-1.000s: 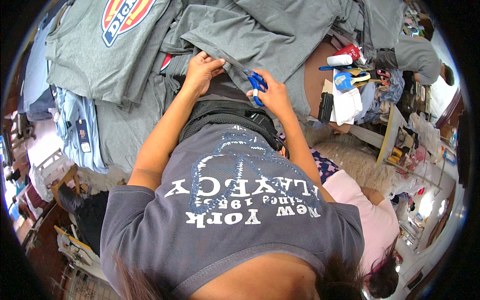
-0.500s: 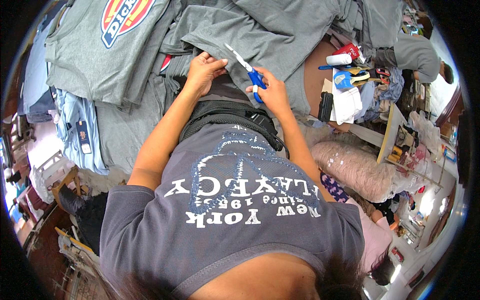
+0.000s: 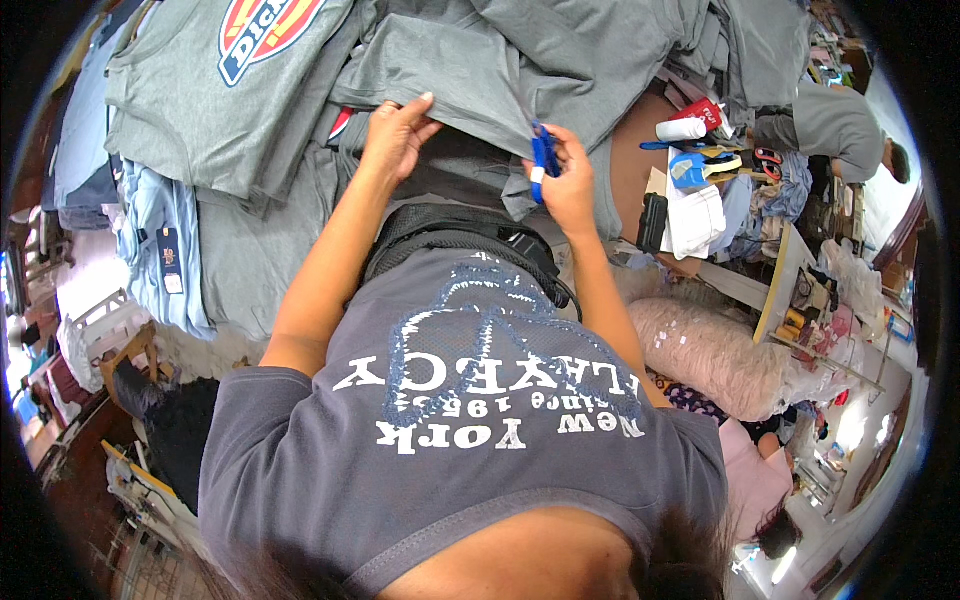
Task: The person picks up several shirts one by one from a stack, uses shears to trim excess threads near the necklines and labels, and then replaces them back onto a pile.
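A grey garment [image 3: 440, 72] lies spread in front of me, its near edge lifted between my two hands. My left hand [image 3: 396, 138] pinches that edge between thumb and fingers. In my right hand [image 3: 566, 185] are blue-handled scissors [image 3: 543, 165], held upright beside the right end of the same edge. The scissor blades are blurred and hard to make out against the cloth. To the left lies a grey shirt [image 3: 190, 110] with a red, yellow and blue print.
Light blue garments [image 3: 150, 245] hang at the left. On the brown table [image 3: 628, 135] at the right are a white spool [image 3: 680, 129], a black box [image 3: 652, 220] and papers [image 3: 695, 215]. A plastic-wrapped bundle [image 3: 715, 345] lies below. Another person [image 3: 835, 125] is at the far right.
My right hand has moved right with the scissors, which turned more upright. The garment's edge is now stretched out between my hands. My left hand shifted slightly left.
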Demonstrator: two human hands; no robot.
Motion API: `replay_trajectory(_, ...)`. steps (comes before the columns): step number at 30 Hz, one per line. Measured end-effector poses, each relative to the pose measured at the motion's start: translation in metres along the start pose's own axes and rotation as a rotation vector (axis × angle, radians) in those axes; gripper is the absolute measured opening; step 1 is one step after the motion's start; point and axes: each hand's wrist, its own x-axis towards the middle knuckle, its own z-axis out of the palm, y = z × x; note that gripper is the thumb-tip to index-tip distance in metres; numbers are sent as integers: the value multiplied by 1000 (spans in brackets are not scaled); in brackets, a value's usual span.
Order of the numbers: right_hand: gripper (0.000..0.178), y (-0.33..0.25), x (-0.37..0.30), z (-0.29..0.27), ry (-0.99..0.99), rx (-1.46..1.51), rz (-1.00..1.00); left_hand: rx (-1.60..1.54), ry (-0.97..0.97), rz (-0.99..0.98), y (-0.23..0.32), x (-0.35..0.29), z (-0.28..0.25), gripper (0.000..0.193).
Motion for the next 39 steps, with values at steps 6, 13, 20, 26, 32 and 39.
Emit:
replay_trajectory(6, 47, 0, -18, -43, 125, -63, -12, -102, 31, 143, 14, 6, -17, 24)
replay_trajectory(13, 48, 0, -21, -86, 235, -121, 54, -128, 10, 221, 33, 0, -34, 21)
replay_trajectory(20, 51, 1, -15, -104, 314, -161, -21, -35, 38, 227, 41, -14, -31, 22)
replay_trajectory(26, 49, -1, -13, -111, 302, -149, -44, -55, 60, 288, 55, -29, -21, 21)
replay_trajectory(32, 53, -47, -9, -132, 309, -134, -80, 100, 9, 400, 78, -57, -15, 17)
replay_trajectory(39, 51, -49, 38, -155, 273, -96, -66, 944, -118, 539, 118, -48, -10, 30)
